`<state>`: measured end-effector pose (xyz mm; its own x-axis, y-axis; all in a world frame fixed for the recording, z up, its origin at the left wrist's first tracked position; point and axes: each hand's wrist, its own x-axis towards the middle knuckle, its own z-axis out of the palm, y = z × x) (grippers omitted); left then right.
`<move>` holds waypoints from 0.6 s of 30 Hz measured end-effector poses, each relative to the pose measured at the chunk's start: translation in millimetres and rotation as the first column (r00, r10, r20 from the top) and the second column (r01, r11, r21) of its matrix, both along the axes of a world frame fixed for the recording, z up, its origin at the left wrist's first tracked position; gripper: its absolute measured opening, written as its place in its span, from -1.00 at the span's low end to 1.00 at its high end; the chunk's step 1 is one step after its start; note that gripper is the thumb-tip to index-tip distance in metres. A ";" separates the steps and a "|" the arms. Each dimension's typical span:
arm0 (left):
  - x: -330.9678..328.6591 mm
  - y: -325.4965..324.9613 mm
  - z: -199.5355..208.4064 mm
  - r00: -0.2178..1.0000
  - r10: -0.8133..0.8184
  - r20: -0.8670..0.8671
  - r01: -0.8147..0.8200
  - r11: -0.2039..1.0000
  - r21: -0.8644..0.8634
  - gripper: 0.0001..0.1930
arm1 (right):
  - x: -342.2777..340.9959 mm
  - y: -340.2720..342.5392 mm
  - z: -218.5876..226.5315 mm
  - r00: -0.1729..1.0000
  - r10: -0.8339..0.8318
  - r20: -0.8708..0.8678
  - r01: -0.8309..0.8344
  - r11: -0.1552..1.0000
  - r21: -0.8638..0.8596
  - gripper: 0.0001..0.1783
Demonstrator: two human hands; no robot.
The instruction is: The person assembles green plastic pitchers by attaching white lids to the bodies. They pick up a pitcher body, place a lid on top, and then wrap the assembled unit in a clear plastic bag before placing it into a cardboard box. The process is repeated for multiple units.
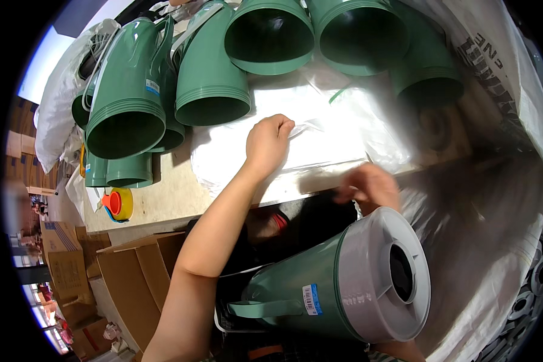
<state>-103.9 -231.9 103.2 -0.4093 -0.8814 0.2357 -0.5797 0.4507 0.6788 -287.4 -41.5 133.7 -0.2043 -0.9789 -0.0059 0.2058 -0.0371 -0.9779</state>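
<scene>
My left hand [270, 145] is closed in a pinch on a thin white plastic bag [308, 130], part of a flat stack on the table. My right hand [371, 187] hovers just off the table's front edge, curled and smeared by motion. A green thermos jug [301, 283] lies on its side at my lap, its pale grey base ring turned to the right with a dark round opening in it. My right forearm is mostly hidden behind this jug. A handle and a blue-and-white label show on the jug's side.
Several green jug shells [127, 90] stand along the table's far side and left, open ends toward me. Red and yellow tape rolls or cups [119, 204] sit at the table's left corner. Cardboard boxes [136, 265] stand lower left. A large translucent plastic sheet [464, 241] hangs at right.
</scene>
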 end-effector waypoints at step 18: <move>9.8 -35.7 -15.4 0.886 0.201 -0.418 0.060 0.843 0.534 -0.73 | 53.6 -89.1 6.4 0.225 -0.024 -0.974 -0.144 0.988 -0.057 -0.19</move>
